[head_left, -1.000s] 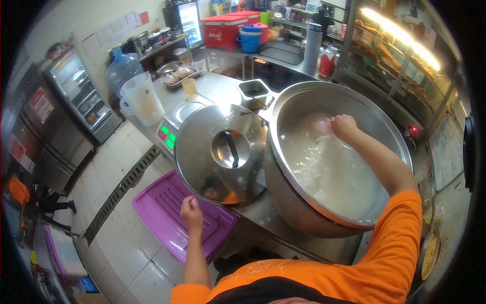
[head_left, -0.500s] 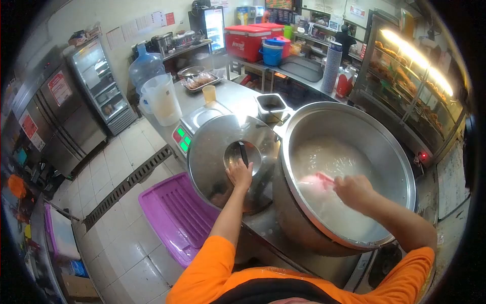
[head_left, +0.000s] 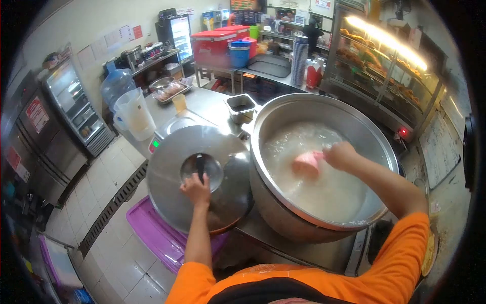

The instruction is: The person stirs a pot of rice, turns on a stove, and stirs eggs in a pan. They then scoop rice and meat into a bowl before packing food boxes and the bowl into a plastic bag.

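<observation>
My left hand (head_left: pixel 196 189) is closed on the black handle of a large round metal lid (head_left: pixel 167 167), which is beside the pot and over part of the worktop. In my right hand (head_left: pixel 341 155) is the handle of a pink dipper (head_left: pixel 307 164). The dipper is inside a big metal pot (head_left: pixel 257 147), at the surface of a cloudy whitish liquid (head_left: pixel 329 197) that ripples around it. Whether the dipper holds any liquid is hard to see.
Behind the lid stand a scale (head_left: pixel 178 123), a beige cup (head_left: pixel 179 104), a translucent pitcher (head_left: pixel 135 114) and a square metal container (head_left: pixel 240 108). A purple plastic lid (head_left: pixel 152 233) lies below left. A lit food display case (head_left: pixel 377 66) is at the right.
My view has shifted, so the surroundings sit differently. The pot lid now faces up more fully and covers more of the scale. The pink dipper, blurred before, shows more clearly at the liquid's surface.
</observation>
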A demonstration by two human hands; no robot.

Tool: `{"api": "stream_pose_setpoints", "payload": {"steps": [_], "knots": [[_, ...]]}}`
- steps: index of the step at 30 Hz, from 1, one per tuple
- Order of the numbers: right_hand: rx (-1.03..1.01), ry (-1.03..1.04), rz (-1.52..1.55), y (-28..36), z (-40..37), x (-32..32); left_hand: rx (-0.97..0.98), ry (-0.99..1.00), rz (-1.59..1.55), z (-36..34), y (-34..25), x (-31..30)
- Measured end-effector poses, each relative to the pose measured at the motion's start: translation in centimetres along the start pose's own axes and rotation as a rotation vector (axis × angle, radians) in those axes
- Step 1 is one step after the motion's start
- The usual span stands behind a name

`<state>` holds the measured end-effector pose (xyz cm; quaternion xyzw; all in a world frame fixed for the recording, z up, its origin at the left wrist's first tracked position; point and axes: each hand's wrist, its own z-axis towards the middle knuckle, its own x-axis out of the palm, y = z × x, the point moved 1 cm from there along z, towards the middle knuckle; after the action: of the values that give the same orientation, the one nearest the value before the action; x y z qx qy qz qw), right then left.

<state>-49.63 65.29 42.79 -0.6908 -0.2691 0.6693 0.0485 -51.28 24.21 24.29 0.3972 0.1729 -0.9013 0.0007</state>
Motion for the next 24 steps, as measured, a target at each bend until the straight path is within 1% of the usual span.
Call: {"api": "stream_pose_setpoints", "payload": {"steps": [1,5,7,12,14,16,17,18,19,20,22,24], "knots": [[0.011,-0.009,-0.030,-0.6,1.0,0.3,0.018,-0.041,-0.004,-0.3,0.7,-0.8],[0.048,-0.028,-0.120,-1.9,4.3,0.4,0.044,-0.053,0.020,-1.7,3.0,-4.3],[0.121,-0.046,-0.148,-2.6,6.1,1.2,0.035,-0.117,0.002,-2.1,3.8,-5.9],[0.175,-0.029,-0.206,-5.1,7.1,2.6,0.045,-0.179,0.022,-2.7,5.7,-9.8],[0.178,-0.008,-0.223,-5.7,6.0,3.1,-0.002,-0.201,0.107,-3.0,6.9,-11.3],[0.096,0.045,-0.194,-5.5,3.6,2.4,-0.022,-0.202,0.077,-3.3,7.5,-13.2],[0.103,0.054,-0.188,-5.3,2.6,2.6,-0.048,-0.207,0.052,-3.4,8.0,-14.0],[0.067,0.044,-0.185,-5.0,1.6,2.8,-0.040,-0.201,0.045,-3.5,8.6,-14.5],[0.032,0.036,-0.185,-4.9,0.4,2.9,-0.053,-0.240,0.051,-3.7,9.4,-14.9],[0.043,0.048,-0.185,-4.7,-0.8,2.8,-0.066,-0.277,0.056,-3.8,9.9,-15.3],[-0.056,-0.007,-0.157,-3.3,-2.8,1.9,-0.073,-0.273,0.054,-3.9,10.5,-16.5],[-0.031,0.050,-0.109,-1.6,-4.8,-0.1,-0.077,-0.270,0.055,-4.0,11.2,-17.2]]}}
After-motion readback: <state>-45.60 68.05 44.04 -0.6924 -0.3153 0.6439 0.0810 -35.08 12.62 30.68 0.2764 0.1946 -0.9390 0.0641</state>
